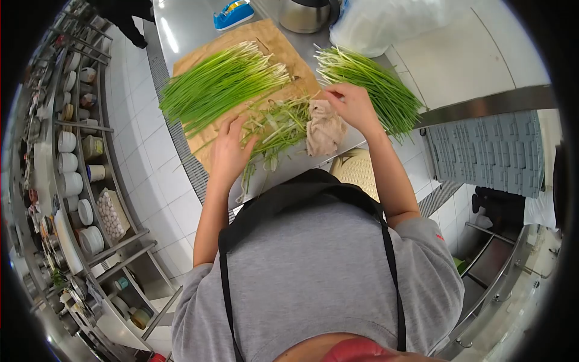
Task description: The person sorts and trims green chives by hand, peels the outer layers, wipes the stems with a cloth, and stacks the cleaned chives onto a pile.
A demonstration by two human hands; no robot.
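Observation:
My left hand (230,146) is at the near edge of the brown paper (208,136), its fingers apart beside a loose heap of wilted trimmings (280,123). No object shows in it. On the other side of the heap, my right hand (353,107) has its thumb and fingers drawn together above a crumpled beige cloth (324,128). Whatever lies between those fingertips is too small to tell. A big bundle of chives (226,84) rests on the paper, pale ends to the right. Another chive bundle (371,87) lies right of the paper, past my right hand.
Behind the paper, a blue tape dispenser (234,14) and a steel jug (304,15) stand on the metal table (181,24). A white plastic bag (386,24) is at the back right. Below the table's near edge sits a cream basket (356,172). Shelves with bowls (69,163) line the left.

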